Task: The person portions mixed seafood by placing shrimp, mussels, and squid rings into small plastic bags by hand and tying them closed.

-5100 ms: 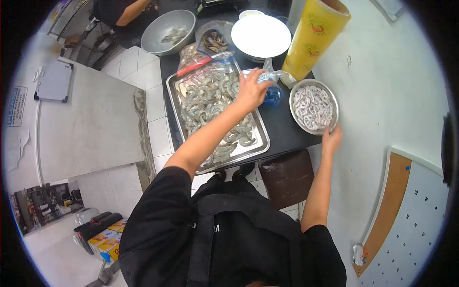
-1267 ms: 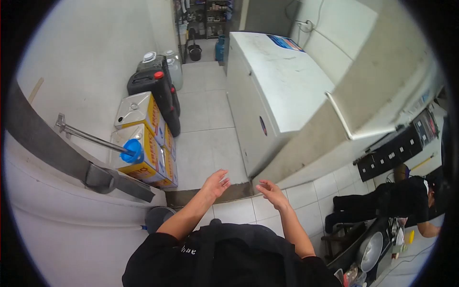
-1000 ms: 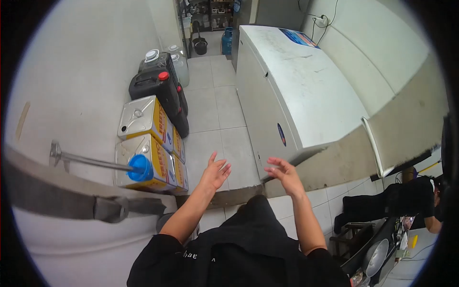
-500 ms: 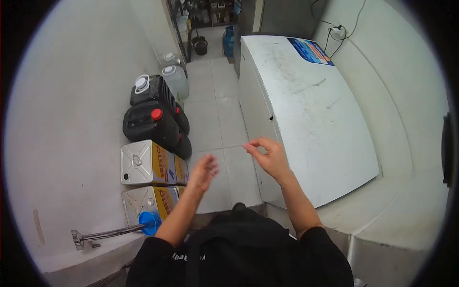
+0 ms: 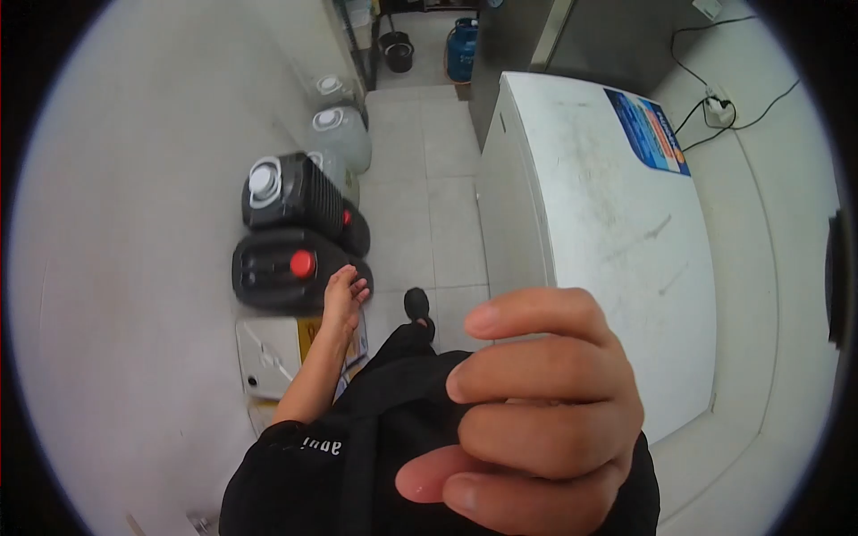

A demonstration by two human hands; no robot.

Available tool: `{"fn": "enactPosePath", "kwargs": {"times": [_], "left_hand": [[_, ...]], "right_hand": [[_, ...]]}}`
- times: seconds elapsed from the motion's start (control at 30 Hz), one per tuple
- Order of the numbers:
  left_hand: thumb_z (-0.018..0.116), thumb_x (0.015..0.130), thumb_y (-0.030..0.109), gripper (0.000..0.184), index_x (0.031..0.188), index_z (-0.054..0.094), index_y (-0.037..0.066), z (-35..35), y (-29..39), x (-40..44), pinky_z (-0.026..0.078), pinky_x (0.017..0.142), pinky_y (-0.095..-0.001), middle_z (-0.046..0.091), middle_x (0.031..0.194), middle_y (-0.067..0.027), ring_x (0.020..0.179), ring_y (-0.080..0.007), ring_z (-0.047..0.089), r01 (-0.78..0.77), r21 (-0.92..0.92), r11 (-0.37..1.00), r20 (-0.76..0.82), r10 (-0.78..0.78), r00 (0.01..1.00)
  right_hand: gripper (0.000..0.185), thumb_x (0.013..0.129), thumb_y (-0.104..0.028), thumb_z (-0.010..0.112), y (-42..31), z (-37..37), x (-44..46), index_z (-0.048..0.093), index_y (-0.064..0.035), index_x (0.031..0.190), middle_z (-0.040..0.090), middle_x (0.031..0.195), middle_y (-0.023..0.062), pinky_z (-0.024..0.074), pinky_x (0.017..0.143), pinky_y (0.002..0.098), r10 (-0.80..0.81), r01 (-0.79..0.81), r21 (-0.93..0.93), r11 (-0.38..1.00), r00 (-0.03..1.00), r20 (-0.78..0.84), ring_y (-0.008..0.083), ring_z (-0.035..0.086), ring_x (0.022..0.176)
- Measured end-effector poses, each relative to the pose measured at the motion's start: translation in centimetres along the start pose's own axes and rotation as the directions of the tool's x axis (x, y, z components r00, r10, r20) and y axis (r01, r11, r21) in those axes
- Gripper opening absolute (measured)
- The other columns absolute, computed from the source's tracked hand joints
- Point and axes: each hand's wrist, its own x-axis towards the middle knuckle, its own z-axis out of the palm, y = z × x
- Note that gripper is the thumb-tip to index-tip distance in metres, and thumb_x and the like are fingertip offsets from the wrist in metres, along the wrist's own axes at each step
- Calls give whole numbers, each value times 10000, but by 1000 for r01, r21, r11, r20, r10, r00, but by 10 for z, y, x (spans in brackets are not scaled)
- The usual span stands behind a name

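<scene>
My left hand (image 5: 344,299) hovers in front of the black jerrycan with a red cap (image 5: 268,268). Its fingers are loosely bent and apart, with nothing in them. Large and close to the camera, my right hand (image 5: 550,402) is raised with the fingers curled toward the left. Gaps show between those fingers, and no object is visible in them. Behind this hand, farther off, stands the white chest freezer (image 5: 617,241); I see no contact with it. Part of a metal tin (image 5: 268,357) shows beside my left forearm.
Another black jerrycan with a white cap (image 5: 290,192) and translucent jugs (image 5: 344,143) line the left wall. Ahead stand a black bucket (image 5: 398,55) and a blue gas cylinder (image 5: 462,54). Cables hang from a wall socket (image 5: 718,109). A tiled floor (image 5: 407,214) runs between jerrycans and freezer.
My right hand has risen from beside the freezer to close before the camera. The view has shifted forward. My left hand is now by the black jerrycan, and a shoe has come into view.
</scene>
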Motion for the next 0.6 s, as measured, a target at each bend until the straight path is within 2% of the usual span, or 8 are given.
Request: {"fn": "enactPosePath", "kwargs": {"times": [0.13,0.3,0.37,0.4,0.43,0.47,0.53,0.6], "left_hand": [[607,872,202,360,1191,487,87,94,81,81,454,767,-346,512,1090,-41,913,-182,511,-5,1,1000,94,5,996],[602,875,205,410,1228,446,69,204,197,180,443,795,-332,483,1113,-47,962,-181,476,-100,3,995,171,98,980],[603,873,202,443,1267,431,94,235,238,234,441,817,-348,467,1159,-54,998,-188,457,-157,-28,987,182,160,970],[603,873,202,443,1267,431,94,245,257,260,441,817,-348,467,1159,-54,998,-188,457,-166,-26,986,188,168,968],[599,872,193,451,1281,428,111,253,274,287,441,822,-351,465,1174,-59,1008,-197,456,-207,-40,978,163,211,964],[595,871,185,460,1295,425,129,258,290,311,440,828,-354,464,1190,-64,1019,-206,455,-245,-55,968,132,250,959],[580,873,160,494,1332,399,183,269,324,351,434,840,-359,452,1220,-79,1041,-216,451,-250,-34,968,61,252,966],[567,873,139,555,1374,340,217,280,356,388,427,845,-366,444,1231,-92,1055,-226,452,-202,-78,976,-103,194,976]], "right_hand": [[356,703,-356,769,115,0,47,594,-121,905,581,805,18,471,852,473,29,-1,-204,979,991,131,194,596,724],[421,717,-385,756,297,-35,49,616,-90,984,606,809,61,404,960,463,394,-163,-632,757,886,244,234,597,732],[378,781,-343,707,364,-59,32,627,-48,1005,634,907,112,373,977,499,709,-347,-752,561,671,219,268,602,888],[393,798,-333,690,397,-78,23,612,-41,1050,637,934,129,390,960,491,804,-331,-817,472,542,245,284,604,912],[409,815,-323,672,429,-94,16,598,-34,1095,641,961,146,406,943,484,883,-296,-875,384,395,254,300,606,936],[409,815,-323,672,463,-105,13,598,-34,1095,641,961,146,406,943,484,882,-296,-873,387,395,256,300,606,936],[419,821,-315,662,541,-125,28,583,-27,1116,637,996,174,445,880,461,982,-509,-840,188,101,158,329,604,956],[412,824,-310,656,614,-124,56,580,-29,1115,635,1008,184,455,857,451,978,-466,-860,209,126,169,339,603,953]]}}
